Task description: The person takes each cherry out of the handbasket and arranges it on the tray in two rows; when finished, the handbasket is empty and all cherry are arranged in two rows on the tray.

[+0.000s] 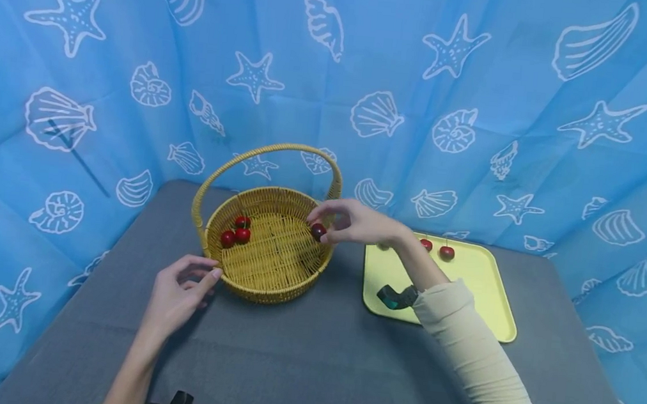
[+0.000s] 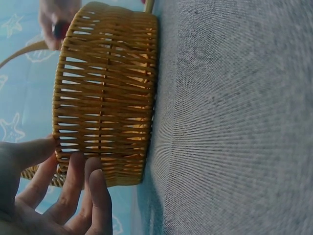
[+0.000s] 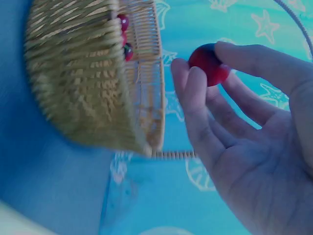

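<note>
A dark red cherry is pinched between the thumb and fingers of my right hand, over the right rim of a round yellow wicker basket. In the right wrist view the cherry is above the rim, apart from the basket. Three red cherries lie together at the left inside the basket. My left hand holds the basket's near-left rim with thumb and forefinger. The left wrist view shows its other fingers bent by the outer wicker wall.
A pale yellow tray stands right of the basket, partly under my right forearm, with cherries near its far edge. The basket's tall arched handle rises above it. A blue shell-patterned curtain hangs behind the grey table.
</note>
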`<state>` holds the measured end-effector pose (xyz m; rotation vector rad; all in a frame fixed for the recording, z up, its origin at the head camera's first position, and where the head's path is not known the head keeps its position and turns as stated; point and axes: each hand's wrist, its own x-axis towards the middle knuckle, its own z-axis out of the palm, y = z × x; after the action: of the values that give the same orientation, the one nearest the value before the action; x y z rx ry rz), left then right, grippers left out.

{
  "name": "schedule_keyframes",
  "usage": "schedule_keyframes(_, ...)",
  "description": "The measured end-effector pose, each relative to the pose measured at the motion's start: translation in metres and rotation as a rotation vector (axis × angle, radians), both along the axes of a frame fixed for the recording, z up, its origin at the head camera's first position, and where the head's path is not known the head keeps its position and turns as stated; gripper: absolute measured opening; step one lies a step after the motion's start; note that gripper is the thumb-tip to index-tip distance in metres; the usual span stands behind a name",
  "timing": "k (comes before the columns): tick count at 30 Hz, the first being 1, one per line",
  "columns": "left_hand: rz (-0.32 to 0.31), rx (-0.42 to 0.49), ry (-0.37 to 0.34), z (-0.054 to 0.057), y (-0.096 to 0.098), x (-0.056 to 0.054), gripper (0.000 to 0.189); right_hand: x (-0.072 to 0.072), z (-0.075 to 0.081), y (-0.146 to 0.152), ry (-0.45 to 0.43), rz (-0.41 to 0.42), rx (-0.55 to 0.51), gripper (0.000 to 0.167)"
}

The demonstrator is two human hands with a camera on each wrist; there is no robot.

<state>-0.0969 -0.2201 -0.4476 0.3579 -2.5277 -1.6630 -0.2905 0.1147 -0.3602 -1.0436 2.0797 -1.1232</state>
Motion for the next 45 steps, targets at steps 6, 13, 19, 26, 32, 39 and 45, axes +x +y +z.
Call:
schedule_keyframes(6,0.003,-0.003,-0.004,0.001,0.001,0.000,0.037,0.011,-0.005,0.047,0.071,-0.087,-0.063,0.038)
schedule_keyframes(13,0.007,0.004,-0.031,0.001,0.001,-0.001,0.037,0.021,-0.028,0.091,0.221,-0.147,-0.025,0.035)
schedule_keyframes(19,0.008,0.001,-0.032,0.002,0.002,-0.002,0.038,0.031,-0.055,0.114,0.263,-0.190,0.003,0.035)
schedule_keyframes(26,-0.002,0.010,-0.015,0.002,0.000,-0.001,0.038,0.033,-0.078,0.128,0.319,-0.236,0.055,0.036)
schedule_keyframes(32,-0.009,0.019,-0.010,0.001,0.000,0.000,0.039,0.032,-0.090,0.129,0.363,-0.245,0.090,0.034)
schedule_keyframes(39,-0.002,0.022,-0.024,0.001,0.000,0.000,0.040,0.033,-0.093,0.129,0.377,-0.263,0.102,0.033)
schedule_keyframes(45,-0.007,0.024,-0.025,0.001,-0.001,0.000,0.040,0.036,-0.092,0.129,0.360,-0.294,0.094,0.035)
